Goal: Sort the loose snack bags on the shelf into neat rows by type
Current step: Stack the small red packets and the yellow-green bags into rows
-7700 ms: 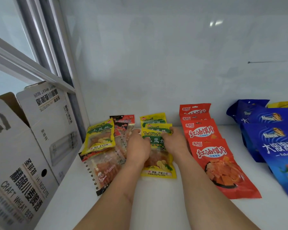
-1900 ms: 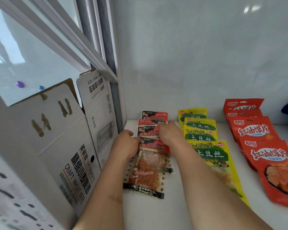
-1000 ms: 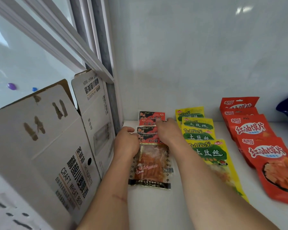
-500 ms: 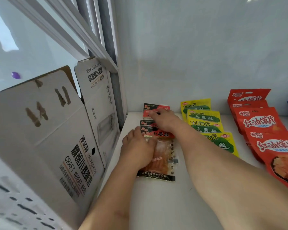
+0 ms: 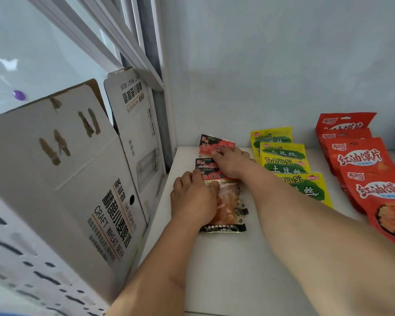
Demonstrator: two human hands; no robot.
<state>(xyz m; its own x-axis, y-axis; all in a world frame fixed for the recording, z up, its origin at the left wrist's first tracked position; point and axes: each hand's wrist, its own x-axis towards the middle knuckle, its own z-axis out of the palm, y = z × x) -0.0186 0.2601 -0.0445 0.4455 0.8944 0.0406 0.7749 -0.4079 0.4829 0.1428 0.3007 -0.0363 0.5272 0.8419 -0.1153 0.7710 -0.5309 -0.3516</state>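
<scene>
Against the shelf's [image 5: 271, 270] left edge stands an open cardboard beer carton [image 5: 89, 179], and just beside it runs the leftmost row: the black-and-red noodle snack bags [image 5: 228, 201], overlapping like shingles from the back wall toward the front edge. That is the row being worked, and its long axis runs front to back, straight away from the person.

The left hand [image 5: 193, 199] lies flat on the left half of the front bag, fingers fairly straight and pressing it down; this grip pinches nothing. The right hand [image 5: 232, 164] reaches further back along the same row, fingers spread over the second and third bags, with its fingertips near the rearmost bag [image 5: 217, 144] by the back wall. Whether any fingertip has hooked an edge I cannot tell; it looks like a flat press.

So the right hand is the nearer one to the back bags, which sit slightly skewed; any squaring up likely falls to it, sliding them along the row's axis while the left anchors the front.

To the right, apart from this row, lie the yellow potato-shred bags [image 5: 285, 165], then the red chili-oil chip bags [image 5: 360, 158] toward the right edge, both already in rows.
</scene>
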